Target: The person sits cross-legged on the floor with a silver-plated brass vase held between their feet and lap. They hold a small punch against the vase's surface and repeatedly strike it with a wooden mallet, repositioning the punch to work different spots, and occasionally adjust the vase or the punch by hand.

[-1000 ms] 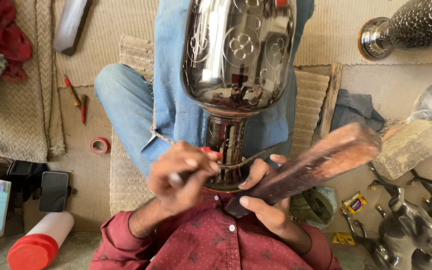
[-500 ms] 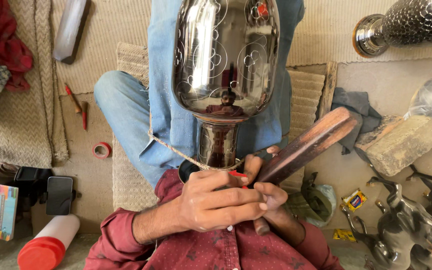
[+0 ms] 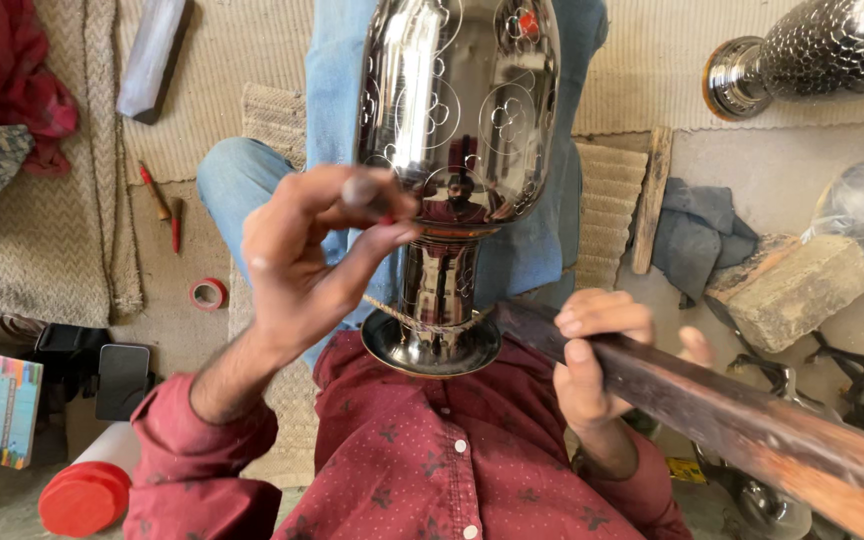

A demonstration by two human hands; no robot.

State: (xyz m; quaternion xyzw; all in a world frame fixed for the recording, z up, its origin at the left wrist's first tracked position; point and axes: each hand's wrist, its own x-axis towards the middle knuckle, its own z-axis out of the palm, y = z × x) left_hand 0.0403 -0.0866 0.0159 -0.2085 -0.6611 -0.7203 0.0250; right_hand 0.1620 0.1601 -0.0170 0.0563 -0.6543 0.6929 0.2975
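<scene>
Engraving a polished metal vase held in the lap

A large shiny silver metal vase (image 3: 457, 150) with engraved flower patterns stands upside-up between the person's knees, its round foot against the maroon dotted shirt (image 3: 422, 460). The right hand (image 3: 597, 365) is closed around a long dark wooden bar (image 3: 742, 420) that runs off toward the floor's lower right corner. The left hand (image 3: 307, 255) pinches a small dark engraving tool (image 3: 362, 190) against the vase's bowl.

Shiny engraved metal vase (image 3: 457, 150) stands upright on lap; dark wooden stick (image 3: 742, 420) angled beside.
</scene>
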